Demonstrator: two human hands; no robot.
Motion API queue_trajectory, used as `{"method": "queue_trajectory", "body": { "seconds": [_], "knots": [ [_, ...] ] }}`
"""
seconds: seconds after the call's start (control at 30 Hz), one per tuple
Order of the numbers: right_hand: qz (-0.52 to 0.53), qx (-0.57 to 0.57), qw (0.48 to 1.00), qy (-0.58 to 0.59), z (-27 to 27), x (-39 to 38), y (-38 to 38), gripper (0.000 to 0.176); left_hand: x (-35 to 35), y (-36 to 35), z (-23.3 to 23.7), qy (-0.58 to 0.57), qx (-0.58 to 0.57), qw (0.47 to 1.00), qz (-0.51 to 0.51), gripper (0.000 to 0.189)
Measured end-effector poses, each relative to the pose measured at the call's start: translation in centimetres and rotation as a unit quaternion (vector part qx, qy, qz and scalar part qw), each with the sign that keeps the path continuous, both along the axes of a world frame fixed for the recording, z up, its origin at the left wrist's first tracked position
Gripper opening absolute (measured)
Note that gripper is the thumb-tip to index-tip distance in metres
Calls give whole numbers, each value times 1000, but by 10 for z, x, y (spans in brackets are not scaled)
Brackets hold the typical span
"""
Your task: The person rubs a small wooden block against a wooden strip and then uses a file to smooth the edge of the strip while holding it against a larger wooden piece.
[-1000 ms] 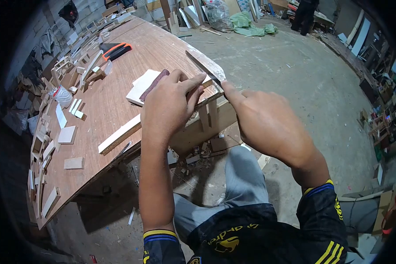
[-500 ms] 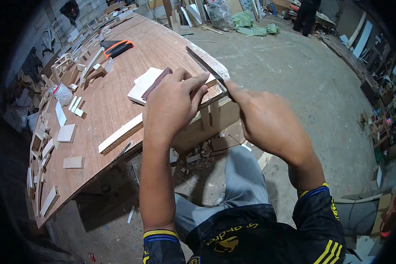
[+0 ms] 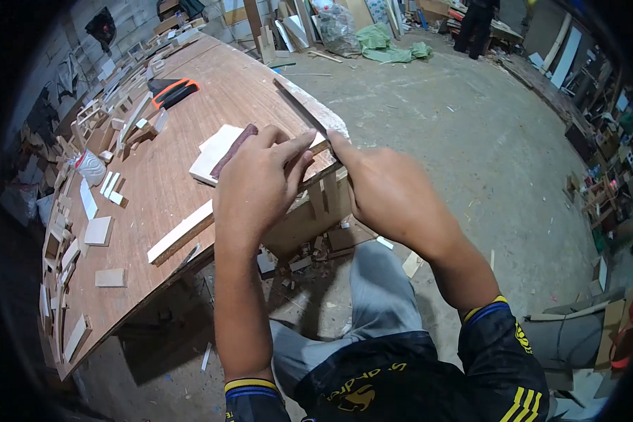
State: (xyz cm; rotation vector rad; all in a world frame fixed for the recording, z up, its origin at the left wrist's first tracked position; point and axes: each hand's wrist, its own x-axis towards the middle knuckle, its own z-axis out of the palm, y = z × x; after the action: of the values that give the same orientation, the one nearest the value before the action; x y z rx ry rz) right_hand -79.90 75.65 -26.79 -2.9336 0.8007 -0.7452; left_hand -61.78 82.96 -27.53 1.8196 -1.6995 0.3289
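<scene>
A long dark flat file is in my right hand, its blade reaching forward over the table corner. My right fingers are closed round its near end, with the index finger stretched along it. My left hand presses down on a pale wooden strip lying along the table's near edge. The strip's far end shows beside the file, close to my left fingertips. Past my left knuckles, a dark red sanding block or strip rests on a pale flat wood piece.
The wooden worktable holds an orange-and-black handled tool, a white plastic container and many small wood offcuts along its left side. A green plastic sheet lies on the floor behind. Another person's legs show at the back.
My right hand and the file have slid slightly forward and left against the table corner. My left hand stays on the strip. The whole view has shifted a little.
</scene>
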Motion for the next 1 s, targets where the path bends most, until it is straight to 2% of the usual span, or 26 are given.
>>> {"method": "queue_trajectory", "body": {
  "seconds": [0.17,0.5,0.7,0.8,0.9,1.0],
  "knots": [
    [29,-8,999,-30,-4,-13,6,48,-2,2,3,-4,3,1000,12,25],
    [4,13,1000,-1,-3,2,-1,49,-3,1,4,-3,16,1000,20,28],
    [14,22,999,-45,-12,-7,-1,49,-5,2,4,2,20,999,29,28],
    [6,46,999,-22,-10,-20,5,48,-4,3,5,-6,16,999,32,28],
    [18,87,994,-63,-14,-28,2,49,-5,3,4,-3,19,999,31,28],
    [26,111,990,-88,-17,-31,0,56,-5,2,4,-4,19,999,31,28]
  ]
}}
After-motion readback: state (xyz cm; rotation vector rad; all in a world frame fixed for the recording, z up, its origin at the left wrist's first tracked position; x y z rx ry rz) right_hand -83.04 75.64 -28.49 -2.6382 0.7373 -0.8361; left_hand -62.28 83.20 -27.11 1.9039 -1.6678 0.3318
